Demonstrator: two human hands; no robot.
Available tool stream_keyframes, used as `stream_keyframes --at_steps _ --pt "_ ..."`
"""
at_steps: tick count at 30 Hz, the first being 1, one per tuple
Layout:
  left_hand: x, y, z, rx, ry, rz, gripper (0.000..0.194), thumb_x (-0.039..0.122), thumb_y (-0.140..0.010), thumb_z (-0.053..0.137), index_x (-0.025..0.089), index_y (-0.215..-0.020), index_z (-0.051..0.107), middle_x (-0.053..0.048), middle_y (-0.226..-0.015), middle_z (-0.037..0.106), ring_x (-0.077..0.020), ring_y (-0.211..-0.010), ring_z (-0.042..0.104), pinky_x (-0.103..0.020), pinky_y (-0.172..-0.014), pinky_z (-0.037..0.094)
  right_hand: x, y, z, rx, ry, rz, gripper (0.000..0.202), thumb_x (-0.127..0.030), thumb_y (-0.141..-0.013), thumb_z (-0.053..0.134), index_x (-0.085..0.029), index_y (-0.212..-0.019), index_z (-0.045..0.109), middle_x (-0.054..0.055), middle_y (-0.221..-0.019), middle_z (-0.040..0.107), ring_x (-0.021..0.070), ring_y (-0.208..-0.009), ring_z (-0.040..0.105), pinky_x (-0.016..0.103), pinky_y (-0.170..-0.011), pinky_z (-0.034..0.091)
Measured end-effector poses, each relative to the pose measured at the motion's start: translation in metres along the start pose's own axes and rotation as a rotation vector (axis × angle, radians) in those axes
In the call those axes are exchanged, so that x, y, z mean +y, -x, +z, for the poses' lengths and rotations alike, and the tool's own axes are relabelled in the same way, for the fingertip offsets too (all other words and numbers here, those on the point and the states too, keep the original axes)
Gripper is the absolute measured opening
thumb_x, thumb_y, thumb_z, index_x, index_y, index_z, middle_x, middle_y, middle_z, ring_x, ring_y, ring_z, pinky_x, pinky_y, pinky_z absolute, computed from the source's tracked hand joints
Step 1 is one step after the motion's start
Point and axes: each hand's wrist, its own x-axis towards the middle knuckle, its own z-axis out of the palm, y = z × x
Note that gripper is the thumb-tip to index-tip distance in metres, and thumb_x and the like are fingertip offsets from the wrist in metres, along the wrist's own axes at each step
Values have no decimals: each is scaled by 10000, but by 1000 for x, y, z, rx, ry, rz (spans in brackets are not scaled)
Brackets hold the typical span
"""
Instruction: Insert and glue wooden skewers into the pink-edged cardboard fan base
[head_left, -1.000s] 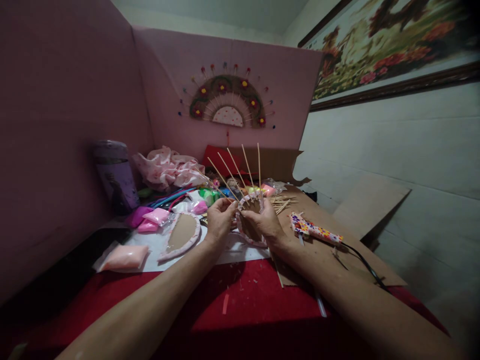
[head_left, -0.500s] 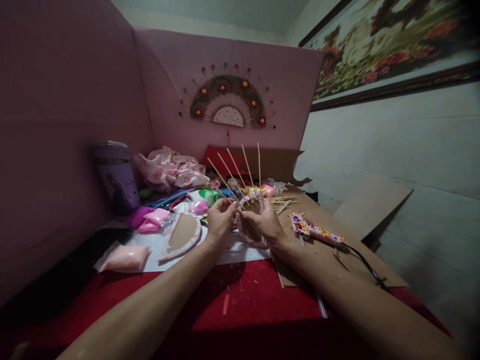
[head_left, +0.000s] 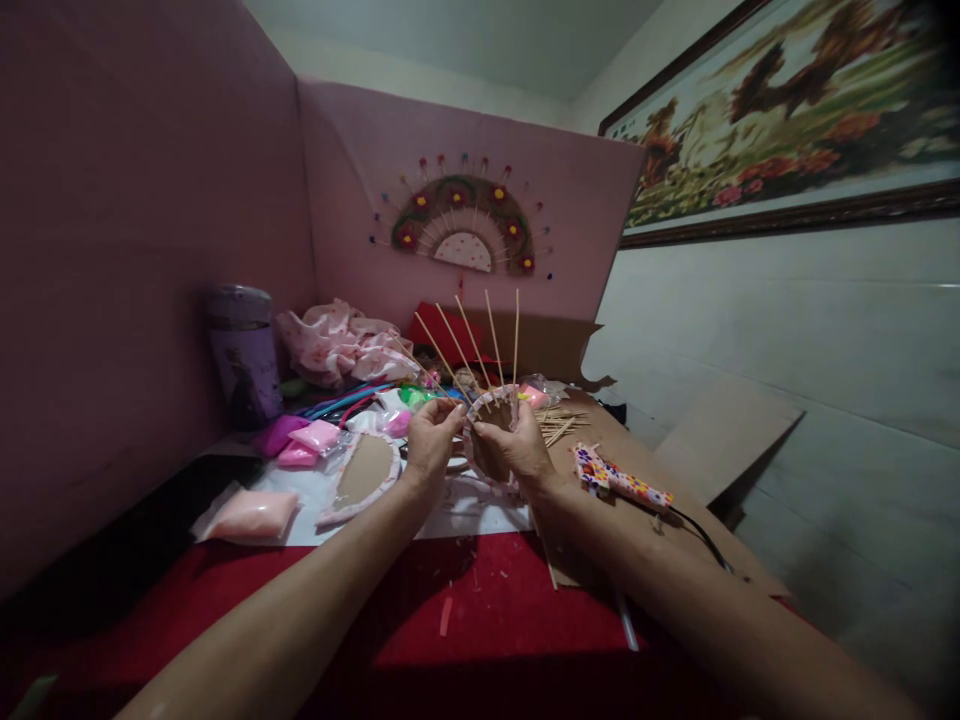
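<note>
My right hand (head_left: 521,450) grips a half-round cardboard piece (head_left: 491,452) by its right side, thumb across the face. Pale patterned fabric wraps its curved rim, and several thin wooden sticks (head_left: 478,350) fan upward from it. At the rim's left side, my left hand (head_left: 431,445) is closed in a pinch at the lower end of the leftmost stick (head_left: 420,364); its fingertips partly hide that end. A second half-round cardboard piece (head_left: 366,470) with the same edging lies on white paper, left of my left hand.
To the right, a flower-patterned glue gun (head_left: 622,478) with a black cord lies on a cardboard sheet (head_left: 694,530), near loose sticks (head_left: 559,425). Leftward are bags of coloured clay (head_left: 253,515), crumpled pink fabric (head_left: 341,340) and a purple tumbler (head_left: 244,360). A decorated fan (head_left: 463,225) hangs behind.
The view has shifted slightly, so the background sits lower. My left fingers have drawn a little away from the rim toward the leftmost stick. My right hand keeps its hold on the cardboard piece.
</note>
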Motion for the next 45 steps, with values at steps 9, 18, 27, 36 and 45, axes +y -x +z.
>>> stream_keyframes --at_steps 9,18,27,36,45 --pt "6 -21 -17 78 32 116 299 339 -531 752 146 -677 577 33 -610 567 -94 -522 529 -215 -485 455 2 -26 26 -13 131 -63 493 -298 -534 764 -238 -920 462 -18 -837 628 199 -816 618 360 -814 474" --pt "-5 -28 -25 76 -42 100 232 308 -578 707 150 -677 569 28 -603 557 -101 -516 528 -215 -480 443 17 -18 30 -21 6 -47 422 -274 -581 735 -229 -888 450 -13 -808 619 183 -750 615 333 -742 488" --pt "-5 -20 -20 1 -60 108 239 318 -575 725 153 -656 572 34 -588 550 -104 -511 525 -232 -498 458 20 -12 20 29 12 -61 449 -284 -581 759 -216 -909 458 0 -844 631 191 -779 624 335 -738 487" --pt "-8 -20 -20 19 -35 87 245 312 -578 725 152 -690 577 33 -592 558 -104 -500 525 -223 -459 446 25 -11 19 61 38 -67 429 -281 -581 755 -218 -897 471 -5 -815 636 190 -748 621 334 -716 487" --pt "-12 -22 -22 7 -12 101 255 315 -577 743 154 -693 583 25 -609 574 -105 -520 539 -224 -497 444 26 -10 19 65 43 -69 429 -285 -588 755 -216 -900 469 -3 -826 638 192 -769 625 341 -736 489"
